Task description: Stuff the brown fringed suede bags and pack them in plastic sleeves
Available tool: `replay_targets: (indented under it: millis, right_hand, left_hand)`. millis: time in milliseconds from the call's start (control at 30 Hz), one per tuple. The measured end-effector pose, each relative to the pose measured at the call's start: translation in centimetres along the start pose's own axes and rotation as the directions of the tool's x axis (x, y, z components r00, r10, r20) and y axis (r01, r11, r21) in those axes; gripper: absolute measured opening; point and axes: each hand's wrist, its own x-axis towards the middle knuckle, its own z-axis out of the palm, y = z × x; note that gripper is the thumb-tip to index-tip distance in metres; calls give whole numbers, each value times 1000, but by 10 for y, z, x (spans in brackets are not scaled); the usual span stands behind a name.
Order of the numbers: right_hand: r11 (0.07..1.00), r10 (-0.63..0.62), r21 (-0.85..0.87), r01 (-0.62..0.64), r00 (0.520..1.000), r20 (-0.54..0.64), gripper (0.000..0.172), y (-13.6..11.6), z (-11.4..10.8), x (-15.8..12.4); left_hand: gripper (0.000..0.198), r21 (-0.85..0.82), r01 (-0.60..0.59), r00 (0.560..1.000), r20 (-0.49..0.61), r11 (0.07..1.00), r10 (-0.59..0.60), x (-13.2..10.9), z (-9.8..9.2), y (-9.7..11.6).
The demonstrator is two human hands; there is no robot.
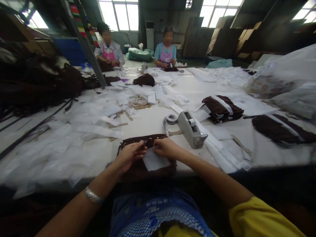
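Note:
A dark brown bag (158, 172) with metal eyelets along its upper edge lies flat at the table's front edge, before my body. My left hand (130, 155) is closed at that edge, thumb and fingers pinching a dark piece of the bag, perhaps a strap or cord. A small white sheet (156, 162) rests over the bag's front. My right hand (166, 148) pinches this sheet near its top, its fingertips partly hidden. Just beyond my right hand stands a grey tape dispenser (190, 130), with a roll of tape (171, 118) beside it.
Two brown bundles with white bands, one nearer (281, 130) and one farther (222, 108), lie to the right. Loose white sheets (81, 128) cover the left side. A dark pile (37, 82) stands far left by a metal post (86, 42). Two people work across the table.

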Motion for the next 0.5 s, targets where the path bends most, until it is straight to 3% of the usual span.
replay_targets:
  millis: [67,167,300,367,433,500]
  right_hand:
    - [993,-23,116,33,996,-83,14,-6,9,1]
    - [971,86,235,-36,974,-208,13,-6,25,3]
    - [893,294,405,-196,936,-194,13,2,41,11]
    - [748,375,625,-224,919,-119,14,4,46,13]
    - [502,415,833,-232,910,4,18,4,50,12]
    - [295,388,925,-241,915,114,26,1,52,9]
  left_hand:
    - [15,-38,20,999,27,999,-19,-3,3,-1]
    - [15,-69,28,998,58,997,-24,-7,9,-11]
    - [16,-83,22,999,37,996,-19,-9,13,-26]
    - [16,-74,5,1000,17,997,-3,-7,13,-32]
    - [16,-49,-17,1000,-5,999,17,-5,12,-37]
    - [17,-13,-36,999,-16,999,36,-2,13,-42]
